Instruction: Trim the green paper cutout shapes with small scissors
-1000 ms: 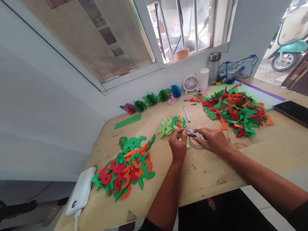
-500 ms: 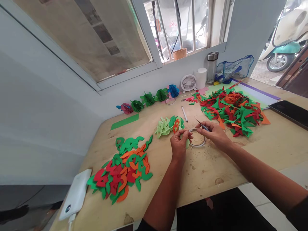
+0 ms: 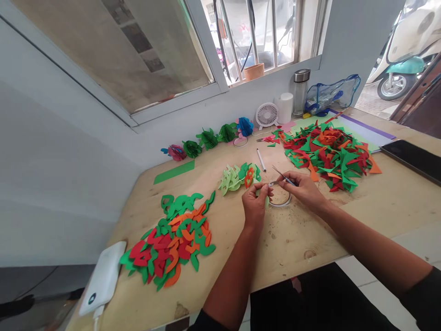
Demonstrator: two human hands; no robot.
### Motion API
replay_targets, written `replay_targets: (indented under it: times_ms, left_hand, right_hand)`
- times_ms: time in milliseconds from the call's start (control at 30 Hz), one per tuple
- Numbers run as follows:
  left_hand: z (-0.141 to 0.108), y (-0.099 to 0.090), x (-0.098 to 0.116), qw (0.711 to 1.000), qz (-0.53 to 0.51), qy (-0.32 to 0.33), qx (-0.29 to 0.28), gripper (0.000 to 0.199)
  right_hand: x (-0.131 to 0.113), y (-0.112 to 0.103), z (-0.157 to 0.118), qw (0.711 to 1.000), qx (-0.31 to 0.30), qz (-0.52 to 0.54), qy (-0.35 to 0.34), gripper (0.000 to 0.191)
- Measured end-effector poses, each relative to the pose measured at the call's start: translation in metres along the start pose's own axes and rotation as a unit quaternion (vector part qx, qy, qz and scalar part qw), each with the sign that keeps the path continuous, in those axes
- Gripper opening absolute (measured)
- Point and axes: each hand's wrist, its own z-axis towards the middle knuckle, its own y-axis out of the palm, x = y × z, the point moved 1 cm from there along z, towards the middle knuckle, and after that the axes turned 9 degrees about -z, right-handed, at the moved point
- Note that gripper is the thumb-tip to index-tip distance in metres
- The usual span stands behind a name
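pointed tool (image 3: 283, 175) has swung upward, held by right hand (image 3: 305, 191); left hand (image 3: 254, 204) pinches green paper (image 3: 267, 202).

Head camera, one view: we look forward and down, near, apparently tilted, across the tabletop (image 3: 296, 239) toward the barred window (image 3: 254, 37).

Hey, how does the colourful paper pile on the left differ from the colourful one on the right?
The left pile is mostly rounded, curved cut-outs; the right pile is mostly pointed, jagged scraps. The left pile lies nearer the white power bank, while the right pile lies nearer the dark phone. Both mix green, red and orange pieces.
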Motion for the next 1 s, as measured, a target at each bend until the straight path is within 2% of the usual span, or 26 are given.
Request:
replay_targets:
  times_ms: [133, 267, 400, 667, 833, 1000]
  left_hand:
    - [0.003, -0.003, 0.001, 0.999, -0.003, -0.001, 0.033, 0.02]
    - [0.003, -0.003, 0.002, 0.999, -0.013, 0.003, 0.036, 0.02]
    - [0.002, -0.003, 0.004, 0.999, -0.024, 0.026, 0.032, 0.021]
    - [0.001, -0.004, 0.005, 0.998, -0.051, 0.039, 0.007, 0.021]
    - [0.001, -0.003, 0.006, 0.997, -0.06, 0.039, -0.001, 0.02]
    - [0.0, -0.002, 0.009, 0.998, -0.051, 0.037, -0.001, 0.021]
  right_hand:
    - [0.014, 0.0, 0.002, 0.987, 0.03, -0.156, 0.015, 0.023]
    - [0.019, 0.003, 0.0, 0.944, -0.004, -0.33, 0.025, 0.018]
    - [0.019, 0.003, -0.003, 0.916, -0.007, -0.4, 0.004, 0.019]
    - [0.025, 0.002, -0.005, 0.917, 0.013, -0.397, -0.043, 0.021]
    - [0.019, -0.004, -0.002, 0.943, 0.044, -0.327, -0.043, 0.025]
    - [0.012, -0.009, 0.002, 0.976, 0.039, -0.215, -0.014, 0.045]
